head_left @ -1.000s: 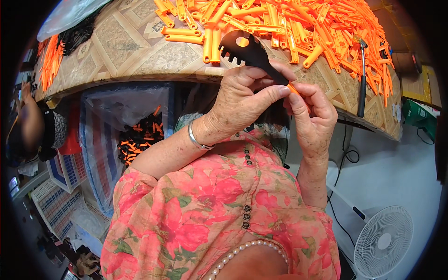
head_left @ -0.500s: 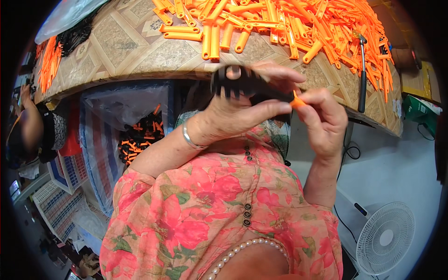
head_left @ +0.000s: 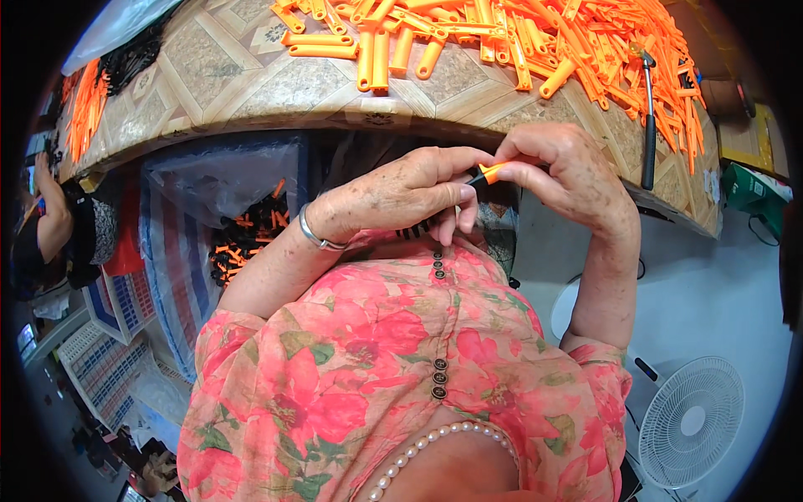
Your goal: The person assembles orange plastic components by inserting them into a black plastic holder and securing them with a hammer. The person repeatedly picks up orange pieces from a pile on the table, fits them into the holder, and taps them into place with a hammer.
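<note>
Near the table's front edge, my left hand [head_left: 397, 191] is closed around a black toothed piece [head_left: 414, 230], which it mostly hides. The dark teeth show below the fingers, in front of my shirt. Its narrow black end [head_left: 477, 180] points up and right, against a small orange part [head_left: 493, 172]. My right hand [head_left: 573, 171] pinches that orange part between thumb and fingertips. The two hands are close together at the joint. Whether the orange part is fully seated on the black end, I cannot tell.
A heap of orange handle-like pieces [head_left: 535, 38] covers the table's far right. A small hammer [head_left: 649, 125] lies at the right edge. Lower left, a lined bin [head_left: 176, 251] holds black-and-orange pieces [head_left: 251, 238]. A white fan [head_left: 693, 418] stands lower right; a co-worker's arm [head_left: 55, 213] shows far left.
The black toothed piece has turned and dropped from above my left hand to below its fingers. My right hand has moved up and slightly left, still pinching the orange part.
</note>
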The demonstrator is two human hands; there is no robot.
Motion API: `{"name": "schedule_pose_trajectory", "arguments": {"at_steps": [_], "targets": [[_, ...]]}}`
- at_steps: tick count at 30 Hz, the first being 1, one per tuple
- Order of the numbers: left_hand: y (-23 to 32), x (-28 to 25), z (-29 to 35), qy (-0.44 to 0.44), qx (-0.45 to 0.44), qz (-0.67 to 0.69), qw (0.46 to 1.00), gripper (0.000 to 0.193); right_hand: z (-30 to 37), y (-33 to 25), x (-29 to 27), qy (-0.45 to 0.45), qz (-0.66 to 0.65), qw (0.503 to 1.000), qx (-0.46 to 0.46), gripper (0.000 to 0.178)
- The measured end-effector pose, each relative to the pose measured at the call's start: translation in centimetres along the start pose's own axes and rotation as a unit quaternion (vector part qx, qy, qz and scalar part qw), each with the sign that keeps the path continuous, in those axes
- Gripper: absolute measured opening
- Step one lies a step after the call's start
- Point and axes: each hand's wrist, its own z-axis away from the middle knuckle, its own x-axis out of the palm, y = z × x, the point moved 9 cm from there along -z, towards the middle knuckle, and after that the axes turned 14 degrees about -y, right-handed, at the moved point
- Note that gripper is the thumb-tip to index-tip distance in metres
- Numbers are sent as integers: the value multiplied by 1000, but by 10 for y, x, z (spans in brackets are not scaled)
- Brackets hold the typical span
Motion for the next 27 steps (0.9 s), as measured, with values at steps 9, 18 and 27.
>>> {"name": "schedule_pose_trajectory", "arguments": {"at_steps": [9, 18, 27], "targets": [[-17, -13, -2, 102, 81, 110, 985, 31, -15, -1, -10, 61, 66, 995, -31, 15], [-24, -22, -1, 147, 121, 265, 945, 31, -19, -1, -14, 112, 96, 988, -55, 15], [-38, -8, -12, 46, 144, 509, 848, 28, -19, 0, -13, 123, 73, 988, -62, 16]]}}
